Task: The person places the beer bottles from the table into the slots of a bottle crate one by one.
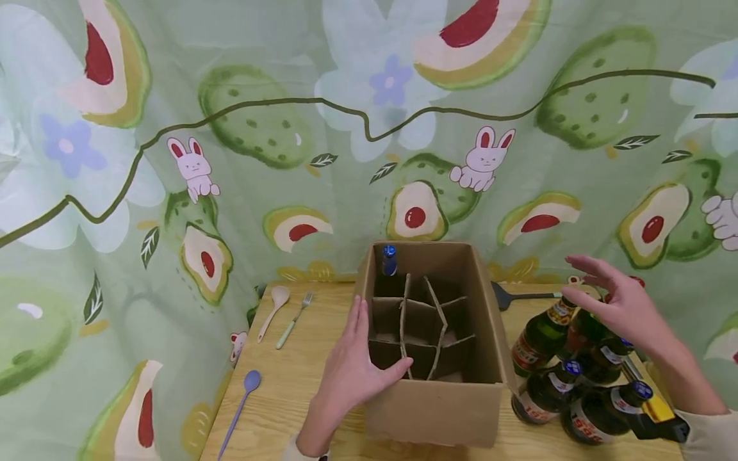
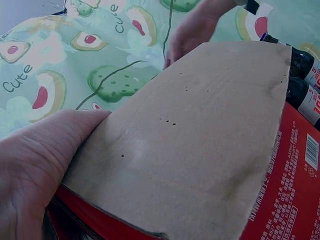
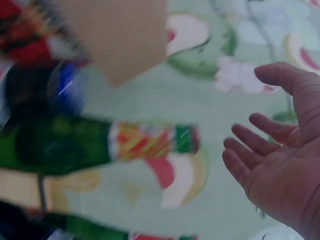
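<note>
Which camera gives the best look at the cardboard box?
The head view: the whole cardboard box shows, dividers included. The left wrist view shows only its flap and red side; the right wrist view shows one blurred cardboard corner.

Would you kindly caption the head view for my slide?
Left hand rests on a divided cardboard box holding one bottle; open right hand hovers above bottles.
</note>
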The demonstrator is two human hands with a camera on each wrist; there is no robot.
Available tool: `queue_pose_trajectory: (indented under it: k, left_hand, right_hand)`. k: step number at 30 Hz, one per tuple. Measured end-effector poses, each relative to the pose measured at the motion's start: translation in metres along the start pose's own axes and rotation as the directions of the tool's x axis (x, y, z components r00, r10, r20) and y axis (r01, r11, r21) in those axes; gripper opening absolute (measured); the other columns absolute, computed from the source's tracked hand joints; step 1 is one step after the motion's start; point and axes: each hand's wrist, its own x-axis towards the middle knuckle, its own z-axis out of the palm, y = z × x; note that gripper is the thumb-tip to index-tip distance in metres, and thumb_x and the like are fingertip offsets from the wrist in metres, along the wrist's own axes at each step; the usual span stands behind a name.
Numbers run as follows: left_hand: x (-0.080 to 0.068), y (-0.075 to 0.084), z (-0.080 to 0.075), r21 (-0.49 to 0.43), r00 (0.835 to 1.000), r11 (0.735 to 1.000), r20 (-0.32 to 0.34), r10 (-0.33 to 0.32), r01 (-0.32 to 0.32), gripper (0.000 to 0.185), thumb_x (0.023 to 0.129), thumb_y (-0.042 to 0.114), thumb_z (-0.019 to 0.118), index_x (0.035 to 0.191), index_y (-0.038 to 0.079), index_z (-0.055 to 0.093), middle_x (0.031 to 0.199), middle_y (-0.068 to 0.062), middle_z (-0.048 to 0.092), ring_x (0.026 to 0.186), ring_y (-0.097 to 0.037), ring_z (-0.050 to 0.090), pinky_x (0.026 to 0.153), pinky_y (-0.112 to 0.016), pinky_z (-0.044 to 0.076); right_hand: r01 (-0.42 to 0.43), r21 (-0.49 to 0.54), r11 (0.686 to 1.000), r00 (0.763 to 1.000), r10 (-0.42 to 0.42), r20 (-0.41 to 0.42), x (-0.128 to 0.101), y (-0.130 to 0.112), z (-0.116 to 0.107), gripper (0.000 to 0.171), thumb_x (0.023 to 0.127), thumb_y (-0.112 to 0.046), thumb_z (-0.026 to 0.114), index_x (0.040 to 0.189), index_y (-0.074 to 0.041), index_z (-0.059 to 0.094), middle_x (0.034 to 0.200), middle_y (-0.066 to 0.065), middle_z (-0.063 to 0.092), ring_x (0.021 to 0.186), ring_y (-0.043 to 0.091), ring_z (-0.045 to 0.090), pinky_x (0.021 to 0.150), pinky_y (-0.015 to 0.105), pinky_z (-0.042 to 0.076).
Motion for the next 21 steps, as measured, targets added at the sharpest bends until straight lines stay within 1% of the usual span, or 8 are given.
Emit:
queue_pose_trajectory:
  k: [3, 5, 6, 7, 12, 15, 18, 21]
  left_hand:
    - [0.000, -0.001, -0.001, 0.012, 1.000, 1.000, -0.003, 0.005, -0.005, 0.129, 0.077, 0.084, 0.068, 0.169, 0.013, 0.011, 0.175, 0.011, -0.006, 0.151, -0.035, 0.037, 0.105, -0.059, 0.048]
    - [0.001, -0.002, -0.001, 0.016, 1.000, 1.000, -0.004, 0.007, -0.007, 0.130, 0.077, 0.086, 0.066, 0.169, 0.013, 0.011, 0.175, 0.012, -0.007, 0.151, -0.035, 0.038, 0.105, -0.058, 0.048]
    - [0.001, -0.002, -0.001, 0.018, 1.000, 1.000, -0.005, 0.009, -0.009, 0.130, 0.076, 0.087, 0.066, 0.169, 0.013, 0.011, 0.175, 0.012, -0.006, 0.151, -0.036, 0.038, 0.105, -0.059, 0.048]
    - [0.001, -0.002, -0.002, 0.020, 1.000, 1.000, -0.008, 0.010, -0.010, 0.130, 0.076, 0.087, 0.065, 0.169, 0.013, 0.011, 0.175, 0.011, -0.006, 0.150, -0.036, 0.039, 0.104, -0.058, 0.049]
    - [0.001, -0.002, -0.003, 0.022, 1.000, 1.000, -0.011, 0.016, -0.016, 0.129, 0.077, 0.085, 0.067, 0.169, 0.011, 0.013, 0.175, 0.010, -0.005, 0.150, -0.036, 0.039, 0.104, -0.058, 0.049]
    - [0.002, -0.002, -0.003, 0.019, 1.000, 1.000, -0.011, 0.017, -0.017, 0.129, 0.077, 0.083, 0.069, 0.168, 0.011, 0.013, 0.175, 0.010, -0.005, 0.151, -0.035, 0.038, 0.106, -0.058, 0.048]
    - [0.001, -0.001, -0.003, 0.015, 1.000, 1.000, -0.011, 0.017, -0.016, 0.129, 0.077, 0.081, 0.071, 0.168, 0.011, 0.013, 0.175, 0.010, -0.005, 0.151, -0.035, 0.038, 0.106, -0.058, 0.048]
    - [0.000, -0.001, -0.004, 0.013, 1.000, 1.000, -0.010, 0.020, -0.020, 0.130, 0.077, 0.083, 0.070, 0.168, 0.010, 0.013, 0.175, 0.009, -0.005, 0.150, -0.035, 0.039, 0.105, -0.058, 0.049]
  right_hand:
    - [-0.032, -0.120, 0.992, 0.999, 0.030, -0.014, -0.002, 0.018, 0.003, 0.063, 0.100, -0.028, 0.072, 0.153, -0.004, 0.048, 0.149, 0.024, 0.052, 0.124, 0.035, 0.059, 0.087, 0.040, 0.050]
    - [-0.024, -0.181, 0.983, 1.000, 0.021, -0.016, -0.002, 0.026, 0.004, 0.063, 0.099, -0.029, 0.073, 0.148, 0.003, 0.051, 0.143, 0.033, 0.052, 0.117, 0.054, 0.055, 0.083, 0.055, 0.047]
    - [-0.022, -0.199, 0.980, 1.000, 0.019, -0.018, -0.002, 0.030, 0.005, 0.061, 0.099, -0.029, 0.074, 0.144, 0.005, 0.052, 0.140, 0.034, 0.052, 0.115, 0.054, 0.054, 0.081, 0.061, 0.045]
    - [-0.024, -0.214, 0.976, 1.000, 0.020, -0.021, -0.002, 0.033, 0.008, 0.059, 0.098, -0.030, 0.074, 0.140, 0.007, 0.054, 0.137, 0.035, 0.053, 0.113, 0.054, 0.055, 0.081, 0.064, 0.045]
    - [-0.068, -0.288, 0.955, 0.998, 0.068, -0.010, 0.002, 0.042, 0.017, 0.054, 0.096, -0.039, 0.076, 0.116, 0.008, 0.060, 0.117, 0.032, 0.059, 0.103, 0.048, 0.057, 0.078, 0.063, 0.046]
    - [-0.089, -0.359, 0.929, 0.995, 0.099, 0.008, 0.004, 0.044, 0.022, 0.053, 0.096, -0.048, 0.074, 0.101, 0.003, 0.058, 0.104, 0.025, 0.060, 0.091, 0.039, 0.058, 0.068, 0.052, 0.048]
    - [-0.116, -0.409, 0.905, 0.990, 0.138, 0.025, 0.005, 0.045, 0.026, 0.055, 0.097, -0.056, 0.068, 0.087, -0.004, 0.052, 0.084, 0.015, 0.055, 0.071, 0.028, 0.052, 0.054, 0.040, 0.040]
    - [-0.139, -0.427, 0.894, 0.985, 0.170, 0.036, 0.005, 0.045, 0.031, 0.058, 0.099, -0.061, 0.061, 0.079, -0.009, 0.046, 0.069, 0.005, 0.045, 0.057, 0.020, 0.042, 0.049, 0.035, 0.031]
